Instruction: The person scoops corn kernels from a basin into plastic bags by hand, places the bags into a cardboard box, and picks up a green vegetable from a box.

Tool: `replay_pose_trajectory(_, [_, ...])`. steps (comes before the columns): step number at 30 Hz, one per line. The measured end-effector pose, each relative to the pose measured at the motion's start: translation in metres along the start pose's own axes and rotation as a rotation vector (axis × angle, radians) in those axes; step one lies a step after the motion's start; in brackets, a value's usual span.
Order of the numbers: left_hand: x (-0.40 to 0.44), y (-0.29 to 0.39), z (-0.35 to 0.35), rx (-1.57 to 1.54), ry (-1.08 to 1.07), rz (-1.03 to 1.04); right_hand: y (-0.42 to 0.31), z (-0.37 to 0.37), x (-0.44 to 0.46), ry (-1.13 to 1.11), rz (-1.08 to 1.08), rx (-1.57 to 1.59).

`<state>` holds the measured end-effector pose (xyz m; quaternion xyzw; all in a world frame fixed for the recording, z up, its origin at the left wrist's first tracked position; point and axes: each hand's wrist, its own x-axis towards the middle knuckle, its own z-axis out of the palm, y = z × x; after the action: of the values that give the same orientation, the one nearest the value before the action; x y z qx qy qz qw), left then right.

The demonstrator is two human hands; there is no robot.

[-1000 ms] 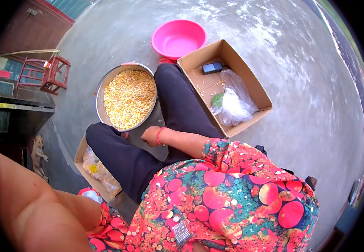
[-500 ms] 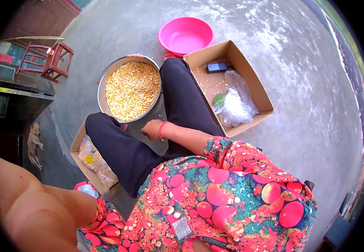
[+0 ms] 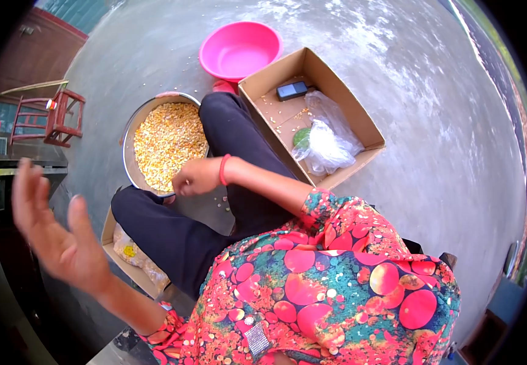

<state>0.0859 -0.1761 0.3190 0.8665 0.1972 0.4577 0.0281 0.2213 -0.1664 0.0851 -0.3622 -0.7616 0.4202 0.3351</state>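
My left hand [image 3: 62, 237] is raised at the left, fingers stretched apart, holding nothing. My right hand [image 3: 197, 176], with a red band at its wrist, hovers by the near edge of a round basin [image 3: 128, 140]. Its fingers are curled together, and a small pale speck shows at them; what they hold is hidden. Loose yellow and white corn kernels [image 3: 169, 143] fill much of the basin, which stands in front of my knees.
Right of my legs, a cardboard box [image 3: 351, 106] holds a dark phone-like device [image 3: 292, 90], plastic bags [image 3: 330, 149] and a green round thing [image 3: 302, 139]. A pink basin [image 3: 239, 48] stands beyond. Another box [image 3: 110, 234] sits left, near a red wooden chair [image 3: 62, 121].
My right hand has moved from between my legs, up and left to the corn basin's edge. My left hand has come into view, rising at the left. The view has shifted somewhat.
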Motion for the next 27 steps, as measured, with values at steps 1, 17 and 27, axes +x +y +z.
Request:
replay_pose_trajectory(1, [-0.017,-0.009,0.009,0.050,-0.014,-0.177,-0.005,-0.019,-0.006,0.122,-0.040,0.067])
replay_pose_trajectory(17, [-0.233,-0.087,0.090,-0.429,-0.836,-0.982,0.168,0.028,-0.333,-0.055,1.615,-0.591])
replay_pose_trajectory(27, [-0.250,-0.095,0.096,-0.396,-0.918,-0.957,0.186,-0.032,-0.355,1.086,1.425,-0.360])
